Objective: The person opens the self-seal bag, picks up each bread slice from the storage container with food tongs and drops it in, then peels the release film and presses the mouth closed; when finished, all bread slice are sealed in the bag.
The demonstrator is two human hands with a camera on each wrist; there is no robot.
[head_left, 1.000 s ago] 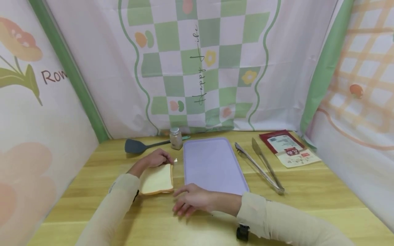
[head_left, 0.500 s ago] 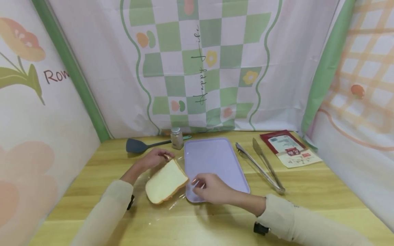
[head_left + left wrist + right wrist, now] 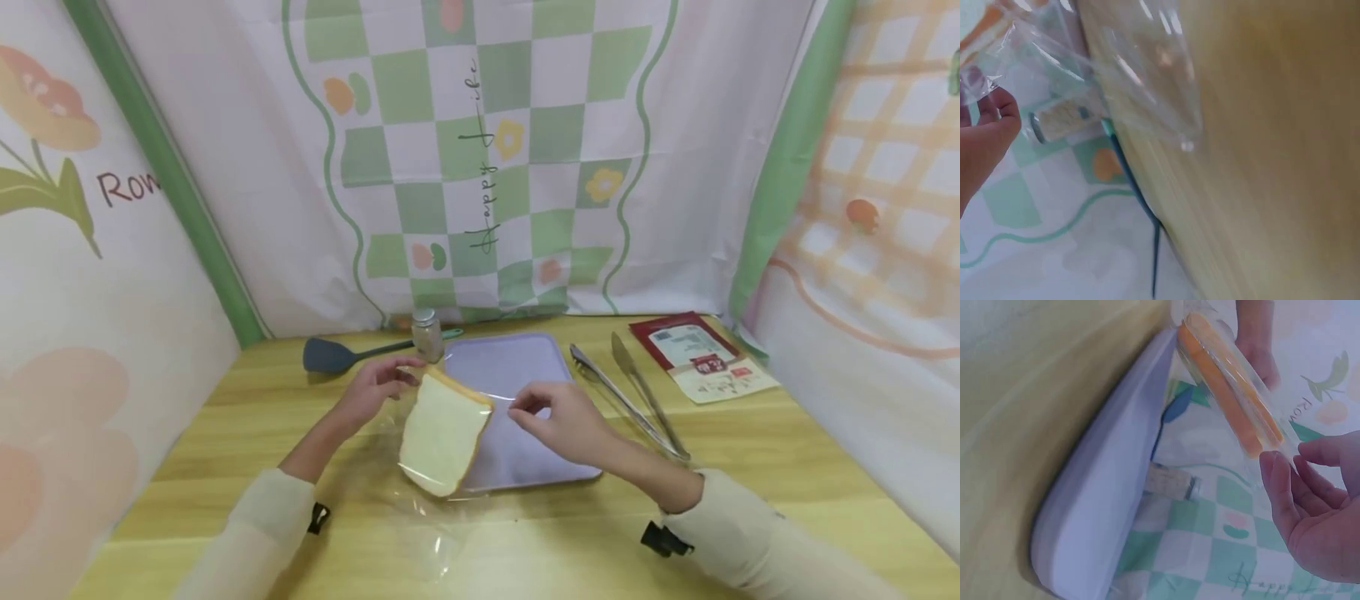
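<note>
Sliced bread hangs tilted above the table inside a clear plastic bag. The right wrist view shows two brown-crusted slices side by side in it. My left hand pinches the bag by the bread's upper left corner; in the left wrist view its fingertips are on the crinkled film. To the right, my right hand pinches the stretched film between thumb and fingers, apart from the bread itself. Behind and partly under the bread lies a lavender tray.
A dark spatula and a glass shaker jar are at the back left. Metal tongs lie right of the tray. A red and cream packet sits at the back right, before the patterned curtain.
The bagged bread has risen from the table, turned and shifted right, partly over the tray. My right hand has moved up and right and now pinches the film.
</note>
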